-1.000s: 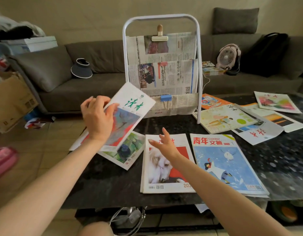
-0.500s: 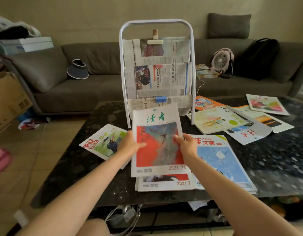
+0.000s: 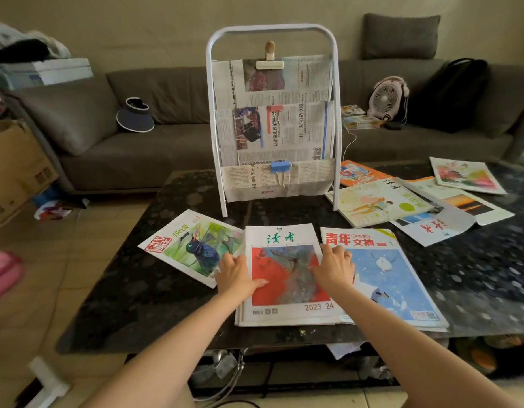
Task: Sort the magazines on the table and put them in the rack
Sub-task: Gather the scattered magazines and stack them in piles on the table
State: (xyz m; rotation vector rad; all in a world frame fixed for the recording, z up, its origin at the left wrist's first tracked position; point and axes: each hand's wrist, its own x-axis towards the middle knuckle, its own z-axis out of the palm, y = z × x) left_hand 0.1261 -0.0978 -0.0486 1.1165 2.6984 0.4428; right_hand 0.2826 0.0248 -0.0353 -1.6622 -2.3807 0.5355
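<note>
Left hand: laid at the left edge of the red magazine; thumb on the cover, fingers loosely spread, nothing gripped.
Right hand: set at the right edge; fingers bent, and a pinch cannot be confirmed.
Red magazine: flat on a pile at the near side of the table, between the hands; long axis runs 6 to 12 o'clock.
Neighbours: blue magazine is found at 3 o'clock, bird magazine at 10 o'clock.
Rack: upright at 12 o'clock from the hands, apart from the pile, lined with newspaper.
Loose magazines: scattered at 2 o'clock, judged unsorted.
Nearness: both hands are judged equally near.
</note>
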